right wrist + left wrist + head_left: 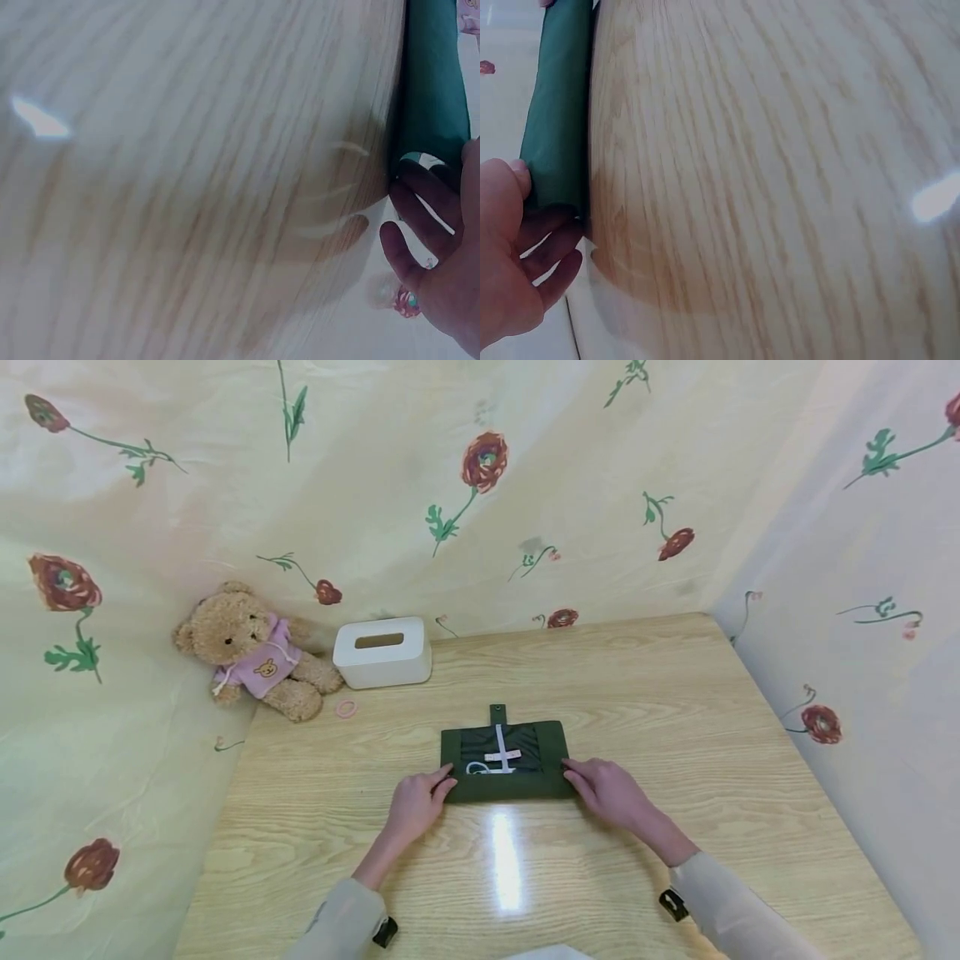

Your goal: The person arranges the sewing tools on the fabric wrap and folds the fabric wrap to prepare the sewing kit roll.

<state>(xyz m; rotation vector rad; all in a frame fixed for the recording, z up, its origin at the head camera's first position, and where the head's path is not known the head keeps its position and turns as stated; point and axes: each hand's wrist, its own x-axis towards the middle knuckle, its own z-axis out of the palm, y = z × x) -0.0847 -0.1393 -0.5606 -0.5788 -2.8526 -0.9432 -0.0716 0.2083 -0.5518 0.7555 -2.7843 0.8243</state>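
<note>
A dark green fabric pouch lies spread on the wooden table, its near edge folded up into a roll, with a snap tab at its far side. White cord and a small white label show on its dark mesh middle. My left hand pinches the pouch's left end between thumb and fingers; in the left wrist view that hand holds the end of the green roll. At the right end, my right hand pinches the fabric, and the right wrist view shows its fingers curled under the roll.
A teddy bear in a pink top leans at the back left. Beside it stand a white tissue box and a pink ring. Flowered cloth covers the walls behind and at the sides. A white edge shows at the bottom.
</note>
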